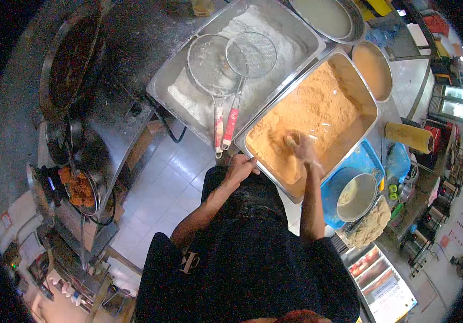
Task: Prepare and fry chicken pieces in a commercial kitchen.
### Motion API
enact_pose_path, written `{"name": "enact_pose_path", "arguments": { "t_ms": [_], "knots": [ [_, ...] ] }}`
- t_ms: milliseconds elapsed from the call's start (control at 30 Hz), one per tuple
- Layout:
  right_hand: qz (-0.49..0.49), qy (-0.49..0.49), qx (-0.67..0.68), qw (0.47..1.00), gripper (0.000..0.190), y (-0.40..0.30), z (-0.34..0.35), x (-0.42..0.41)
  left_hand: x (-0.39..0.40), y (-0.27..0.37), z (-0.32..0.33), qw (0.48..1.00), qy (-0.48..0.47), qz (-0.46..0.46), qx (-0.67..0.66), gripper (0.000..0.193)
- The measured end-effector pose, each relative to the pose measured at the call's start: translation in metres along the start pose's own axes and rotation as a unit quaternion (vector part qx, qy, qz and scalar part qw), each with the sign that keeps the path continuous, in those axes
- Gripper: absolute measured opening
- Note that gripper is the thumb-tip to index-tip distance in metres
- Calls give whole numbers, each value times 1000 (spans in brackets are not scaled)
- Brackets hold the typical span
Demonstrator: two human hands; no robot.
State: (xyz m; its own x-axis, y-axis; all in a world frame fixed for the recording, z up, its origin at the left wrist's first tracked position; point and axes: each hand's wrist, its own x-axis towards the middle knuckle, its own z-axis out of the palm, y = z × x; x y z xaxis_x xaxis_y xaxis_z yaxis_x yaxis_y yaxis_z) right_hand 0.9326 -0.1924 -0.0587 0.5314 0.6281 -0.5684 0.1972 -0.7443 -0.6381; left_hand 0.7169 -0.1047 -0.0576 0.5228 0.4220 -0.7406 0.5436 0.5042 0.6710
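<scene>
A deep steel tray (255,161) of orange-yellow breading crumbs (316,101) lies before me. My left hand (241,168) is closed on the tray's near left rim. Inside the tray, my right hand (302,148) reaches into the crumbs, coated with them and a little blurred. Its fingertips are partly buried, so whether they hold a piece is hidden. Beside the tray on the left sits a second steel tray (159,87) with white flour (284,42). Two round mesh strainers (251,54) (211,64) rest across it, their red handles pointing towards me.
Bowls of pale liquid (324,18) and orange liquid (370,70) stand beyond the trays. At right are a blue tray (328,202) holding a metal pot (356,198), and a lump of dough (370,224). A large wok (70,60) and a strainer of fried food (79,189) are at left.
</scene>
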Motion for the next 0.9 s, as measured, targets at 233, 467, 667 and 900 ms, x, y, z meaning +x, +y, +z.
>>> {"name": "enact_pose_path", "arguments": {
  "t_ms": [233,467,667,900],
  "knots": [
    [-163,136,-203,956,66,19,66,6,11,-14,8,999,-19,20,-35,22],
    [-158,105,-160,969,58,4,47,0,0,-4,4,998,-12,22,-60,20],
    [-158,45,-307,937,51,29,-3,19,-12,20,3,1000,2,12,-25,21],
    [-260,186,19,947,38,91,18,124,-12,21,10,999,-17,27,-1,22]
  ]
}}
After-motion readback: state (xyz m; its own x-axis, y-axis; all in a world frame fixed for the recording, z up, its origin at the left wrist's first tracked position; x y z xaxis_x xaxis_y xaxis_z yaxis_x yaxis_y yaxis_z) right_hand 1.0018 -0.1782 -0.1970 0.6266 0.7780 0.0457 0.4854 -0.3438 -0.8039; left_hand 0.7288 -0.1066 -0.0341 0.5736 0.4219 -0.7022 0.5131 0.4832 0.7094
